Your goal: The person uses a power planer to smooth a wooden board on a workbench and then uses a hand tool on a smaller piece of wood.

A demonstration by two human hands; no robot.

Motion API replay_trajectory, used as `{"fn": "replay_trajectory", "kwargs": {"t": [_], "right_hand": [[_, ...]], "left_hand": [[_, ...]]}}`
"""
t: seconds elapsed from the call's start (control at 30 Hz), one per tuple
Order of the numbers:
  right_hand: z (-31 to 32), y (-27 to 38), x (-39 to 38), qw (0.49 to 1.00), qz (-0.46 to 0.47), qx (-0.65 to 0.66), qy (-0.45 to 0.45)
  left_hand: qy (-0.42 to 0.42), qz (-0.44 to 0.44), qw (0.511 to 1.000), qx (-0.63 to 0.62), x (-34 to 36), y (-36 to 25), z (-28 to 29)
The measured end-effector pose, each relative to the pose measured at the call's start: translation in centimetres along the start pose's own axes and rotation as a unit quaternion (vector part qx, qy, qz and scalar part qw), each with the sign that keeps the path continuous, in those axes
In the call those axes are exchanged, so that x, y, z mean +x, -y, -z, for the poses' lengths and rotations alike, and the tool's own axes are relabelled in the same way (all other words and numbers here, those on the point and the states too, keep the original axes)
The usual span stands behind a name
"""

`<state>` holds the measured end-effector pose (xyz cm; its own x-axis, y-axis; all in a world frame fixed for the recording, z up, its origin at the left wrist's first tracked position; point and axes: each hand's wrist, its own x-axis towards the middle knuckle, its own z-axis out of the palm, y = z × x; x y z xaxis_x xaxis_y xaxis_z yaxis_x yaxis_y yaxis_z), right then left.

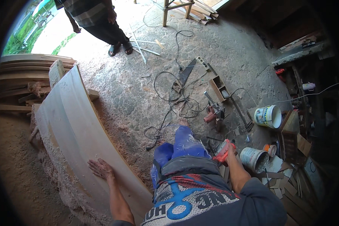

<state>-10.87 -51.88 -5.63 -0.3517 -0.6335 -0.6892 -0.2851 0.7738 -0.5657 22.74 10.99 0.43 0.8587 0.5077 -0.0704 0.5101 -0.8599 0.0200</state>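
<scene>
A wide, pale wooden board (77, 113) lies slanting on my left, with wood shavings along its outer edge. My left hand (101, 169) rests flat on its face, fingers stretched and apart. Beside my right thigh, my right hand (230, 151) grips a red power tool (223, 150), held away from the board. The tool's underside and exact kind are hard to make out, and the grip partly hides it.
Tangled black cable (173, 100), a handsaw (187, 71), a wooden toolbox (219, 87) and another red power tool (211, 115) lie on the floor ahead. White buckets (263, 116) stand at right. Stacked planks (34, 75) lie far left. Another person (98, 22) stands beyond.
</scene>
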Motion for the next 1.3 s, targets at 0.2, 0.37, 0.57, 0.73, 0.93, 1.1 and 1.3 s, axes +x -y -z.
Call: {"fn": "replay_trajectory", "kwargs": {"t": [0.2,0.37,0.57,0.73,0.93,1.1,1.3], "right_hand": [[-3.2,5.1,1.7,0.968,0.050,-0.199,0.144],[-9.8,13.7,6.5,0.813,0.259,-0.429,0.297],[-21.4,23.6,2.9,0.452,0.523,-0.608,0.391],[-33.7,27.2,3.3,0.289,0.483,-0.685,0.462],[-34.8,18.2,-11.4,0.084,0.434,-0.757,0.481],[-35.3,7.0,-15.5,-0.310,0.568,-0.633,0.426],[-30.0,-10.2,-14.3,-0.458,0.474,-0.548,0.515]], "left_hand": [[-0.001,0.008,1.000,-0.022,-6.1,-1.8,0.2],[0.003,0.037,0.998,-0.044,-18.4,-4.5,-0.2],[0.006,0.078,0.974,-0.213,-40.3,-12.3,-1.0],[0.256,0.402,0.738,-0.478,-56.4,-16.8,-8.3],[0.115,0.617,0.575,-0.526,-68.9,-22.0,-14.5],[0.069,0.632,0.561,-0.530,-71.1,-28.1,-18.8],[0.177,0.516,0.646,-0.534,-70.2,-35.5,-25.6]]}}
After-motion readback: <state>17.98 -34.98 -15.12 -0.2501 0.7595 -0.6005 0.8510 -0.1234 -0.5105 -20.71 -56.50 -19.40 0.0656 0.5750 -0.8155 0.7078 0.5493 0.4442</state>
